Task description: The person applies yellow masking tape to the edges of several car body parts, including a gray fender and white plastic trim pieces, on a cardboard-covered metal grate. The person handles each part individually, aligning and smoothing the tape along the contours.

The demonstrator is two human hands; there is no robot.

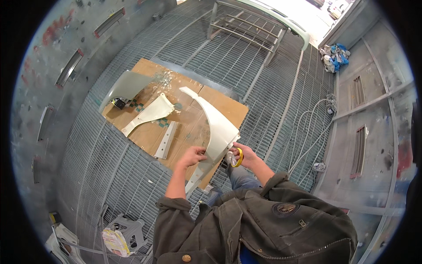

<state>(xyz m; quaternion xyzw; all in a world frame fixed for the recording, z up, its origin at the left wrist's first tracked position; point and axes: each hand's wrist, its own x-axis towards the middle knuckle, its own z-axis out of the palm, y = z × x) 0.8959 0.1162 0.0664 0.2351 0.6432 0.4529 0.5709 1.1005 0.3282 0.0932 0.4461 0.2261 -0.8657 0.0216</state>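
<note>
A white curved car fender (215, 127) stretches across the near right part of a flat cardboard sheet (231, 104), its lower end close to my legs. My left hand (192, 156) is at the fender's inner edge, with bent fingers gripping it. At the opposite edge, my right hand (247, 155) holds a roll of yellow tape (239, 157) against the fender's side. Left of the fender, the cardboard carries a narrow pale strip with holes (166, 141), a smaller white panel (152, 110) and a curved greyish panel (127, 86).
Metal grating (132, 176) forms the floor. Beyond the cardboard stands a metal rack (252, 33). Looped hoses (307, 121) lie along the right wall, with crumpled blue-and-white material (335, 57) farther back. A grey plastic stool (132, 229) stands at lower left.
</note>
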